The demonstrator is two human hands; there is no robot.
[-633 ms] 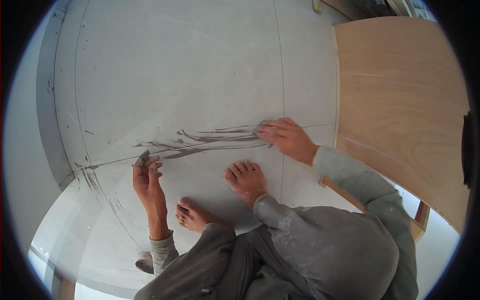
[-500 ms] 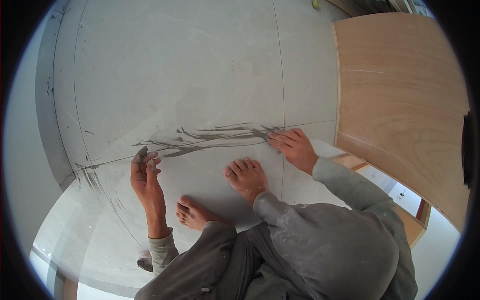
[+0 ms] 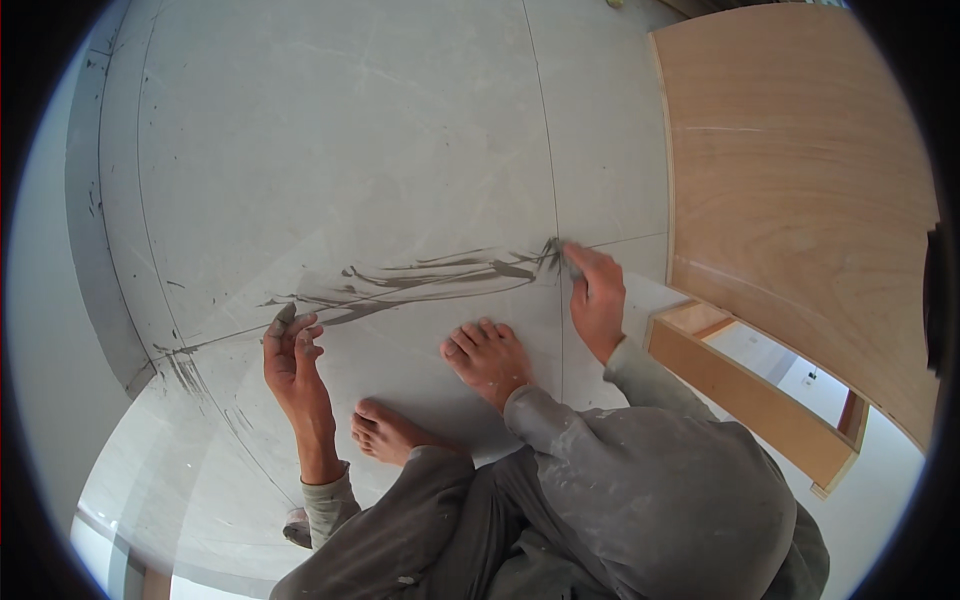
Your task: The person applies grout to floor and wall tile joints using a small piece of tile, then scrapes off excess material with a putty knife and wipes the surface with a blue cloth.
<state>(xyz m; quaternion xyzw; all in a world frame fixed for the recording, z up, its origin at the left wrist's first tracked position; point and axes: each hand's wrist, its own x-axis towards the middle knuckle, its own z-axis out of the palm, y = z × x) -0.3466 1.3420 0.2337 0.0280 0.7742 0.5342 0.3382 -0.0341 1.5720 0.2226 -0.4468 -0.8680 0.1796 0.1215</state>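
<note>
My left hand (image 3: 295, 355) hovers low over the tiled floor, palm turned up. Its fingers are half curled and apart, and dark grey paste coats the tips. My right hand (image 3: 598, 295) is closed, fingertips down at the crossing of two tile joints; a small greyish edge shows under them, too hidden to name. Between my hands, streaks of grey paste (image 3: 430, 280) run along the joint, with a fresh smear (image 3: 551, 252) by my right fingertips. The large pale floor tile (image 3: 340, 150) spreads ahead of me.
My bare feet (image 3: 490, 362) rest on the tile just below the streaks. At right stands a wooden panel (image 3: 790, 150), with an open wooden frame (image 3: 750, 400) beside it. A wall base (image 3: 88, 220) edges the floor at left, and dried paste marks (image 3: 187, 375) dot that corner.
My right hand has turned more upright and shifted slightly up the joint, leaving a darker smear at the crossing. My left hand stays nearly in place. The whole view has shifted slightly.
</note>
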